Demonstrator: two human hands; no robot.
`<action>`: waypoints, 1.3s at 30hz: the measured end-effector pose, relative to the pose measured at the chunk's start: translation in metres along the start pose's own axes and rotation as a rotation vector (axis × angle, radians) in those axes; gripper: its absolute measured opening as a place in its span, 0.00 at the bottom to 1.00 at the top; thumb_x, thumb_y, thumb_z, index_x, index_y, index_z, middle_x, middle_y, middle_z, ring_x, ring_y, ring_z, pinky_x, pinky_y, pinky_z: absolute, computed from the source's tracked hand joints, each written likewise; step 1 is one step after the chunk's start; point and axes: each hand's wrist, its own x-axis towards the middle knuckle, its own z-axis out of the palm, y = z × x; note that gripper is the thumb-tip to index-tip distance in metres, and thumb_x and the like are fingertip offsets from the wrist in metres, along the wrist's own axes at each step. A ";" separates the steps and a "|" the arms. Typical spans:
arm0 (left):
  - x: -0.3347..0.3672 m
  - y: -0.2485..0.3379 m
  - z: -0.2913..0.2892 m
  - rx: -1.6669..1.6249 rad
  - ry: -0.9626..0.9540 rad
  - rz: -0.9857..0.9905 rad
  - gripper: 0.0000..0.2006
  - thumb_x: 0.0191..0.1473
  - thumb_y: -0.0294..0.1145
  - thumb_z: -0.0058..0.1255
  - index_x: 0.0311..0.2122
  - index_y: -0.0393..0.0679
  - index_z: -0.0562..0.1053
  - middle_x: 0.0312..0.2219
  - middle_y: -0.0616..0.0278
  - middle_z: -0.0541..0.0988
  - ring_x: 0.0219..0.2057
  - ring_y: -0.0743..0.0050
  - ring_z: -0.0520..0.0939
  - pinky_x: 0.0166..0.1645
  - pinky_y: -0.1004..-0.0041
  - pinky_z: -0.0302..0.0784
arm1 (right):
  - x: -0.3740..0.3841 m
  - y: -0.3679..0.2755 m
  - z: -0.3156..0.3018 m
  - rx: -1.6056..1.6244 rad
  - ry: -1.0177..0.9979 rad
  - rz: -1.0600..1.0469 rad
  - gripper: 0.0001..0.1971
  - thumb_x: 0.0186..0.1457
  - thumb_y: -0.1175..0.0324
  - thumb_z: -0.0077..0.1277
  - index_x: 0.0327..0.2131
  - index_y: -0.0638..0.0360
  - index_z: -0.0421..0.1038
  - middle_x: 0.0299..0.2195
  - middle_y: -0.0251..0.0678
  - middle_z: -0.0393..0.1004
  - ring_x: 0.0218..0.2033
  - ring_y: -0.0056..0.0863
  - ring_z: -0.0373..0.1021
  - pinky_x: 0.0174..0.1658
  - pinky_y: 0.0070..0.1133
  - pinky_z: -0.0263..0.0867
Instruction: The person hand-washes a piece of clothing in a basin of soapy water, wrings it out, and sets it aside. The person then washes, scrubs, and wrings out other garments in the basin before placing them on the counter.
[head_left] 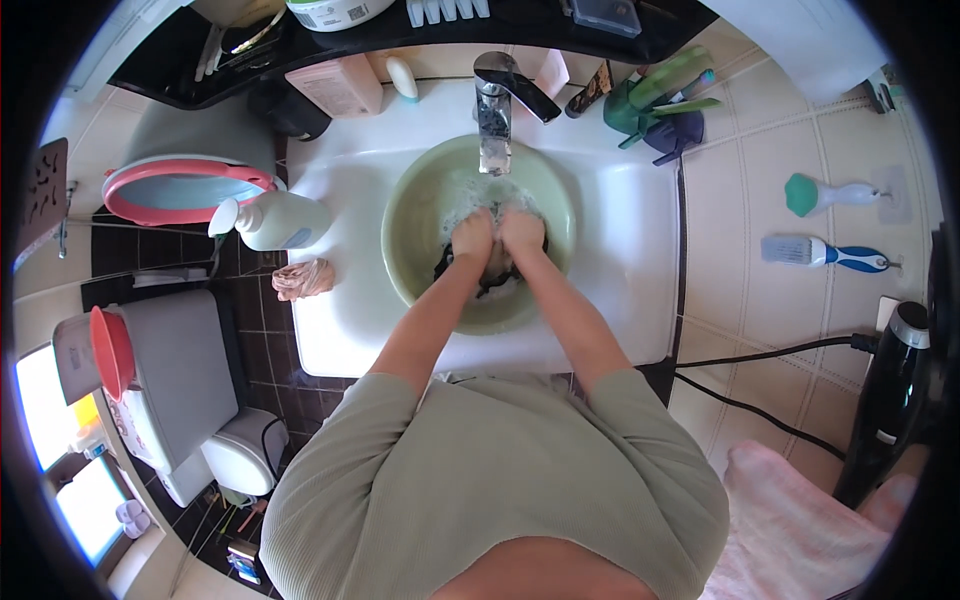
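Both my hands are down in a pale green basin [397, 240] that stands in the white sink. My left hand [473, 235] and my right hand [521, 232] are close together, fingers curled in and closed on a wet, dark piece of cloth [492, 284]. Bits of the cloth show below and beside the hands; the rest is hidden by them and by the water. White suds [480, 193] float around the knuckles. Just beyond the hands, the chrome faucet [494, 120] reaches over the basin's far rim.
On the sink's left edge are a pump bottle [285, 221] and a crumpled brownish bundle [303, 280]. Green holders [625, 108] stand at the far right corner. Two brushes, one a blue-handled brush [825, 253], hang on the right wall near a black hair dryer [890, 375] and its cord.
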 end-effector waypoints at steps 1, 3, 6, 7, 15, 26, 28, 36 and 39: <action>0.001 -0.003 -0.007 -0.073 -0.055 -0.024 0.11 0.45 0.34 0.45 0.32 0.39 0.68 0.28 0.51 0.74 0.26 0.60 0.79 0.32 0.66 0.75 | -0.003 -0.001 -0.003 0.074 0.036 0.032 0.12 0.45 0.61 0.45 0.29 0.58 0.68 0.25 0.45 0.72 0.27 0.42 0.70 0.32 0.33 0.65; 0.011 -0.019 -0.023 -0.390 -0.202 -0.103 0.14 0.42 0.36 0.49 0.34 0.38 0.69 0.29 0.52 0.74 0.28 0.62 0.78 0.34 0.67 0.74 | -0.007 0.002 -0.024 0.263 0.086 0.017 0.13 0.45 0.60 0.47 0.29 0.60 0.68 0.27 0.45 0.72 0.29 0.41 0.70 0.33 0.31 0.65; 0.007 -0.017 -0.061 -1.231 -0.500 -0.322 0.28 0.38 0.43 0.57 0.42 0.34 0.67 0.32 0.55 0.74 0.32 0.68 0.76 0.37 0.71 0.72 | -0.013 0.018 -0.041 0.550 0.239 0.018 0.18 0.41 0.57 0.53 0.30 0.62 0.66 0.27 0.44 0.72 0.30 0.42 0.69 0.34 0.30 0.64; 0.004 -0.015 -0.069 -1.437 -0.534 -0.361 0.27 0.40 0.43 0.56 0.42 0.34 0.67 0.33 0.56 0.74 0.33 0.68 0.75 0.38 0.71 0.72 | -0.017 0.011 -0.051 0.605 0.248 0.035 0.18 0.41 0.57 0.54 0.31 0.61 0.67 0.28 0.44 0.72 0.30 0.41 0.70 0.34 0.29 0.65; 0.003 0.014 -0.036 -1.381 0.028 -0.306 0.18 0.47 0.43 0.51 0.29 0.35 0.71 0.20 0.62 0.74 0.21 0.78 0.71 0.25 0.73 0.66 | -0.053 -0.049 -0.080 0.699 0.371 -0.046 0.18 0.46 0.55 0.50 0.31 0.63 0.67 0.20 0.51 0.69 0.24 0.49 0.67 0.27 0.34 0.62; -0.008 0.028 -0.062 -1.336 -0.032 -0.240 0.24 0.51 0.47 0.40 0.24 0.30 0.70 0.12 0.51 0.71 0.15 0.68 0.72 0.24 0.68 0.67 | -0.033 -0.036 -0.065 0.777 0.340 0.064 0.16 0.54 0.59 0.38 0.27 0.63 0.69 0.17 0.51 0.67 0.21 0.49 0.65 0.25 0.34 0.60; -0.015 0.032 -0.073 -1.212 -0.089 -0.203 0.23 0.52 0.47 0.40 0.24 0.31 0.71 0.11 0.57 0.70 0.14 0.73 0.69 0.22 0.71 0.65 | -0.031 -0.034 -0.063 0.702 0.331 0.087 0.16 0.54 0.58 0.38 0.28 0.62 0.69 0.19 0.52 0.67 0.22 0.49 0.65 0.25 0.34 0.60; -0.018 0.029 -0.074 -1.468 -0.179 -0.261 0.18 0.52 0.43 0.41 0.31 0.35 0.72 0.19 0.67 0.71 0.20 0.81 0.66 0.26 0.76 0.63 | -0.033 -0.037 -0.066 0.668 0.305 0.085 0.18 0.55 0.58 0.35 0.25 0.60 0.69 0.21 0.50 0.69 0.23 0.48 0.66 0.28 0.37 0.61; -0.018 0.019 -0.061 -1.427 -0.104 -0.361 0.18 0.52 0.44 0.41 0.31 0.36 0.72 0.22 0.67 0.73 0.24 0.80 0.68 0.31 0.77 0.64 | -0.057 -0.060 -0.068 0.631 0.381 0.018 0.17 0.54 0.59 0.37 0.26 0.61 0.70 0.20 0.50 0.68 0.23 0.48 0.66 0.27 0.36 0.60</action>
